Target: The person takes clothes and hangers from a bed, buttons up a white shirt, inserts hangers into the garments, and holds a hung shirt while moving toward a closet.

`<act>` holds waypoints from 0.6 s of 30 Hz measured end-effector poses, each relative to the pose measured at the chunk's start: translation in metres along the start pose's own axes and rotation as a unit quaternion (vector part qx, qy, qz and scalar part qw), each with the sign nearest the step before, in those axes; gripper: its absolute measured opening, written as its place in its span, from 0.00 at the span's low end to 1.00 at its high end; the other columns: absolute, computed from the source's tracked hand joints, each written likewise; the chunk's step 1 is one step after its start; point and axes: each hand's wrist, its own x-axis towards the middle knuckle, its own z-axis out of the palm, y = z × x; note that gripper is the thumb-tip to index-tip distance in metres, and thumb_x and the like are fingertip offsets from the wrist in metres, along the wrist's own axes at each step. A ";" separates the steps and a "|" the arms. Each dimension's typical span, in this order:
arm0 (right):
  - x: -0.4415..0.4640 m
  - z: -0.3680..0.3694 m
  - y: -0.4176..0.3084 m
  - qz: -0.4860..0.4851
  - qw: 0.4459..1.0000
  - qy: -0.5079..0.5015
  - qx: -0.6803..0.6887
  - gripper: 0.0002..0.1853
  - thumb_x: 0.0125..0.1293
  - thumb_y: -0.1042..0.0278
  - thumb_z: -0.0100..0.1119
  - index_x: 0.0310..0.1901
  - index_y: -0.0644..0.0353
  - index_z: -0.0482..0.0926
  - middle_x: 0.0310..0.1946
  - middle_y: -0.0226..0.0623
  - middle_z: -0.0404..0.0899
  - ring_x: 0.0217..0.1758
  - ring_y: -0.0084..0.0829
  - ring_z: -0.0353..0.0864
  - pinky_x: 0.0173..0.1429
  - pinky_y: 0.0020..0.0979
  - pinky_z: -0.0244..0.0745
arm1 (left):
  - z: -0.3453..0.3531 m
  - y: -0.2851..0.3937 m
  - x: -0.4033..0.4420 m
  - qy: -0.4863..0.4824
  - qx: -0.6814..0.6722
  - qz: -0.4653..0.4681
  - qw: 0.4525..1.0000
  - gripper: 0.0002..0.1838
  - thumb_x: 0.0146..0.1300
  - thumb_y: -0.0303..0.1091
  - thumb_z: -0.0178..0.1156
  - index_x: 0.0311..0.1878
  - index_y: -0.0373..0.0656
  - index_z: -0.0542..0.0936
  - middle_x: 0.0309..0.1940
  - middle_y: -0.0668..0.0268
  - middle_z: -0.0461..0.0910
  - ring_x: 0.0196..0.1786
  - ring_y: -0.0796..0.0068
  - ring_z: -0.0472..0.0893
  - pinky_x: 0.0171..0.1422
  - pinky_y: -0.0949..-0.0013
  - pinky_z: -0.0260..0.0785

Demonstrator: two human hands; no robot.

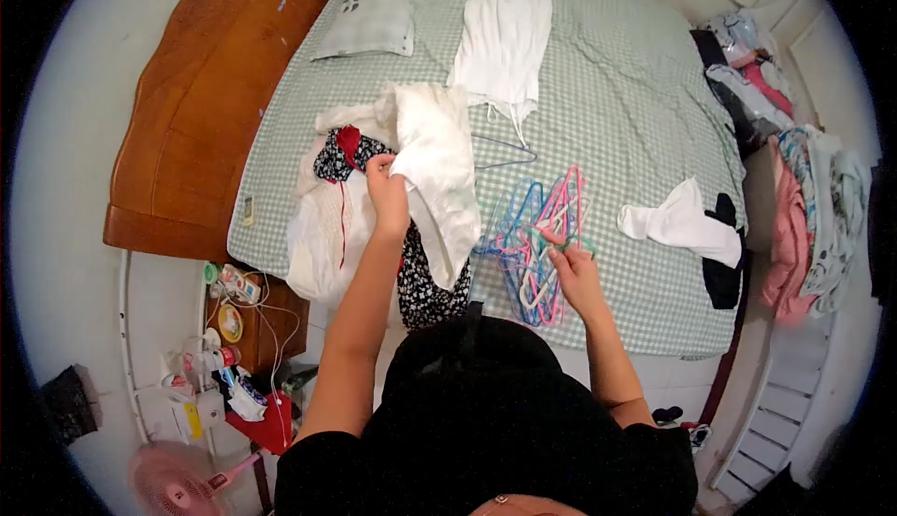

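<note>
My left hand (386,184) pinches the edge of a white garment (434,156) at the left of the bed. Under and beside it lie a black floral garment (430,282) with a red part and a cream lace garment (322,226). My right hand (572,268) has its fingers at a green hanger, on a pile of pink, blue and white hangers (533,282). A single blue hanger (509,151) lies above the pile. Further up the bed a white strappy garment (505,30) is spread out flat.
The checked bed (635,77) carries a pillow (374,16), and white (687,222) and black (722,278) clothes at its right. More clothes (808,217) hang at the far right. A cluttered nightstand (271,324) and a pink fan (177,483) stand lower left.
</note>
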 end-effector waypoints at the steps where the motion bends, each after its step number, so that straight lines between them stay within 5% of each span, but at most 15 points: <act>1: -0.005 0.002 -0.007 0.028 1.000 0.001 -0.011 0.12 0.64 0.72 0.54 0.48 0.62 0.79 0.19 0.25 0.68 0.22 0.16 0.60 0.27 0.23 0.59 | 0.006 -0.006 0.009 -0.009 0.004 0.004 1.000 0.13 0.53 0.19 0.51 0.44 0.37 0.69 0.36 0.64 0.74 0.39 0.74 0.73 0.45 0.75 0.66; 5: -0.034 0.003 -0.026 0.023 0.998 0.027 -0.060 0.13 0.65 0.70 0.54 0.49 0.62 0.78 0.17 0.28 0.69 0.19 0.15 0.59 0.22 0.25 0.56 | 0.033 -0.008 0.022 -0.021 0.016 0.021 0.999 0.17 0.49 0.15 0.50 0.44 0.38 0.69 0.34 0.63 0.74 0.35 0.73 0.74 0.38 0.74 0.66; 9: -0.053 0.018 -0.039 -0.008 0.994 0.077 0.074 0.13 0.66 0.76 0.52 0.51 0.64 0.78 0.18 0.23 0.69 0.20 0.13 0.59 0.23 0.22 0.55 | 0.057 0.008 0.013 -0.074 0.053 0.005 0.996 0.19 0.48 0.13 0.47 0.45 0.39 0.68 0.41 0.58 0.75 0.41 0.69 0.75 0.45 0.74 0.66; 13: -0.056 0.033 -0.034 0.018 0.995 0.101 0.016 0.13 0.66 0.76 0.52 0.52 0.63 0.77 0.17 0.23 0.68 0.20 0.12 0.60 0.24 0.19 0.56 | 0.079 0.002 0.009 -0.080 0.126 0.003 0.989 0.19 0.46 0.14 0.48 0.43 0.42 0.69 0.36 0.61 0.74 0.38 0.69 0.75 0.40 0.71 0.66; 16: -0.045 0.055 -0.021 -0.012 0.991 0.131 0.009 0.14 0.67 0.73 0.52 0.53 0.64 0.76 0.16 0.24 0.66 0.20 0.13 0.59 0.23 0.20 0.55 | 0.092 0.028 -0.010 -0.084 0.227 0.072 0.968 0.17 0.44 0.19 0.53 0.40 0.47 0.72 0.35 0.56 0.80 0.39 0.50 0.79 0.40 0.60 0.68; 18: -0.031 0.060 -0.025 0.031 0.991 0.126 0.020 0.14 0.67 0.72 0.51 0.53 0.66 0.75 0.20 0.26 0.72 0.22 0.13 0.62 0.25 0.19 0.57 | 0.100 0.036 -0.028 -0.120 0.218 0.152 0.957 0.17 0.44 0.18 0.53 0.40 0.47 0.72 0.35 0.57 0.80 0.38 0.51 0.79 0.40 0.59 0.69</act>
